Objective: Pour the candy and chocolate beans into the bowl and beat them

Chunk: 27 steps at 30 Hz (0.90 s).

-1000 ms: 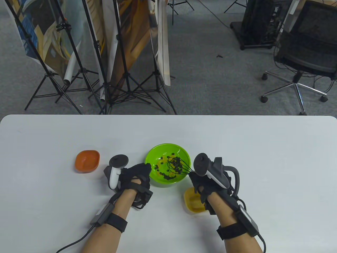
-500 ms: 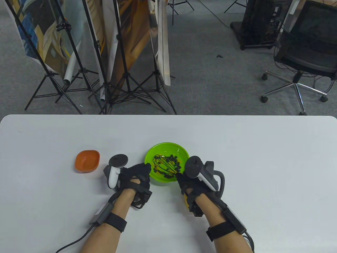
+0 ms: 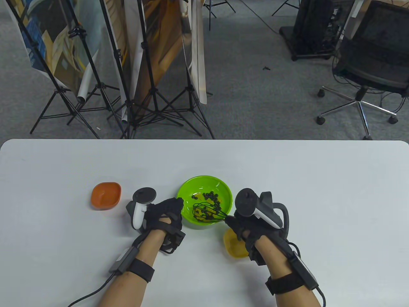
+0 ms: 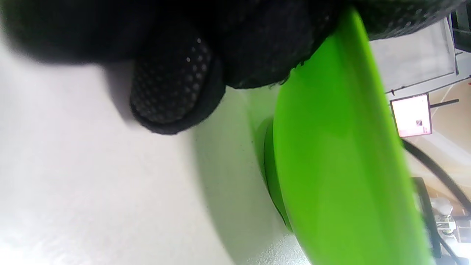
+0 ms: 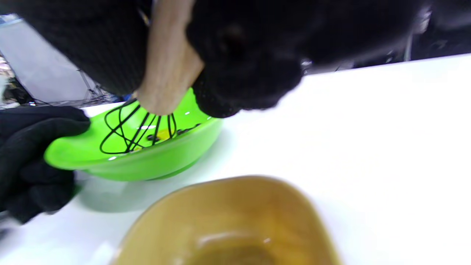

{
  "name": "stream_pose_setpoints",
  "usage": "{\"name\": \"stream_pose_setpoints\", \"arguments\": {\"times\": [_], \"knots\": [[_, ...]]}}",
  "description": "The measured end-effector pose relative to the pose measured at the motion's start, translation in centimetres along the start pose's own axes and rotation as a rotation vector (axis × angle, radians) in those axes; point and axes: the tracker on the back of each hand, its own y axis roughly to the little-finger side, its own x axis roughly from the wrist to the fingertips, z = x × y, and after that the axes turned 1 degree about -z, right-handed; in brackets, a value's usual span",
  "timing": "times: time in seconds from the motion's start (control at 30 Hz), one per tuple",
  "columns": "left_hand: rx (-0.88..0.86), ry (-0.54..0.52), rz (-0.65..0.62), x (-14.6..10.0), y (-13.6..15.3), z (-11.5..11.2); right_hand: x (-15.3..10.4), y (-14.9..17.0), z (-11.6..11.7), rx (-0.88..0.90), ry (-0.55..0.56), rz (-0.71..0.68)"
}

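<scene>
Table view shows pouring done: beans (image 3: pixel 209 196) lie in the bowl (image 3: pixel 223 188) at 6 o'clock. Right hand (image 3: pixel 247 225) clenches the whisk (image 3: pixel 207 212), beating; left hand (image 3: pixel 166 212) grasps the rim. Both cups (image 3: pixel 105 195) look empty.

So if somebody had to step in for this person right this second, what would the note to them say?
Left hand: grips the near-left rim of the green bowl, steadying it on the table.
Right hand: holds the whisk by its handle, with the wire head down inside the bowl.
In the bowl: dark chocolate beans and some yellow candy.
The orange cup sits off to the left and the yellow cup under the right wrist; both look emptied.
Done: both pours. Beating is under way.
Left: finish beating, then set the whisk down.
</scene>
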Motion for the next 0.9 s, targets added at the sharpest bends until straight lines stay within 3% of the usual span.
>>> {"name": "stream_pose_setpoints", "arguments": {"times": [0.23,0.37,0.47,0.67,0.9], "knots": [[0.014,-0.006,-0.008,-0.1,-0.1,-0.1,0.8,0.5,-0.3,-0.026,0.049,0.112],[0.009,0.001,-0.011,0.0,-0.1,-0.1,1.5,0.5,0.7,-0.013,0.083,0.141],[0.008,0.004,-0.011,0.0,-0.1,-0.1,2.1,0.7,2.2,0.097,0.082,0.145],[0.007,0.007,-0.01,-0.1,-0.1,-0.1,3.0,-0.2,4.9,0.299,-0.011,0.092],[-0.002,-0.009,0.002,-0.1,-0.1,-0.1,1.8,-1.0,3.7,0.182,-0.049,0.001]]}}
